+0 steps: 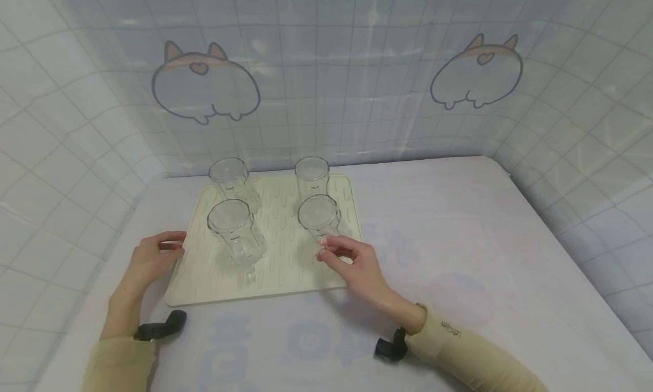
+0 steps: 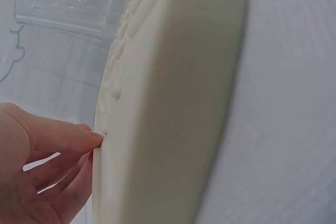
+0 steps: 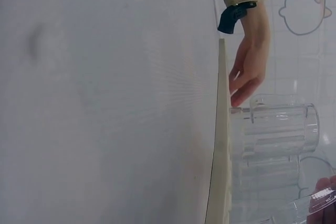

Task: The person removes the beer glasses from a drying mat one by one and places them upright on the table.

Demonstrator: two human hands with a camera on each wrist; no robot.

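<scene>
One pinch: your right hand (image 1: pixel 359 267) brings thumb and fingertips nearly together on the near side of the near-right mug (image 1: pixel 319 212), apparently at its handle; clear glass hides the exact contact.
Mug's place: over the front right part of the cream mat (image 1: pixel 280 267); you cannot tell whether its base touches.
Glass: expect it stiff, fairly weighty for a fingertip pinch, slick and breakable.
Best hold: take the handle deeper in your fingers, or wrap the body; spare the rim.
Long axis: base to rim, roughly upright, round rim uppermost; your right wrist view shows it slanting, so suspect some tilt.
Handle: seemingly towards you, mostly covered by your fingers.
Left hand (image 1: pixel 153 257): fingers fairly straight, tips touching the mat's left edge, no mug held.
Other mugs: front-left mug (image 1: pixel 240 239) upright, handle towards you; back-left mug (image 1: pixel 229 174) and back-right mug (image 1: pixel 312 177) upright behind.
Mat's lie: flat, ridged, its longer sides running left to right on the pale cloth (image 1: pixel 433 222).
</scene>
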